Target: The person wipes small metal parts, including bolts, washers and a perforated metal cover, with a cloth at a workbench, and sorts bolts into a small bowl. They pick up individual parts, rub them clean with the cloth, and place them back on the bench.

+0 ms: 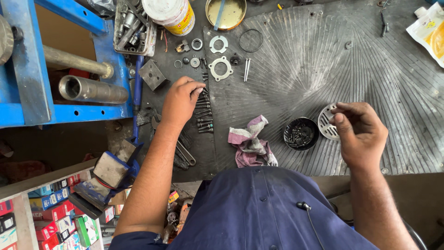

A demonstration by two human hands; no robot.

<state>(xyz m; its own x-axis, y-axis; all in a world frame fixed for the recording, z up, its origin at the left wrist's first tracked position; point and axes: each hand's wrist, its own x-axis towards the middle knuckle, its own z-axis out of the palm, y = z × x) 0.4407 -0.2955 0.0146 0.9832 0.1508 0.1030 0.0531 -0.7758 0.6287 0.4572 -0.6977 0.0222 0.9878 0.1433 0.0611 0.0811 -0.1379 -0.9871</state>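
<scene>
Starting at the far left, a blue-painted steel frame [27, 69] carries two grey metal tubes [92, 90], and below it stacked small cardboard parts boxes in red, blue and green [51, 215] fill a shelf. Just right of the frame, a clear plastic tray of sockets and bits [134, 28] sits at the top edge of the dark counter [286, 78], beside a white tin with a yellow band [171, 16] and an open round brass-coloured tin lid [225, 13]. Flat metal washers and ring gaskets [220, 68] lie scattered below them.

The left hand [181, 99] reaches forward over a row of dark bolts laid side by side [203, 113], its fingertips pinched narrow at the top of that row; whether they grip one bolt cannot be told. Well to the right of the bolts lies a crumpled pink and white rag [252, 141], close to the person's navy shirt [273, 213]. Further right stands a small round black bowl of dark screws and small parts [300, 133], touching or just beside a round perforated metal strainer disc [327, 121]. The right hand [360, 134] hovers at the disc's right edge, fingers curled with thumb and forefinger pinched together; anything between them is too small to make out. A white and yellow plastic pouch [428, 32] lies at the far right corner.
</scene>
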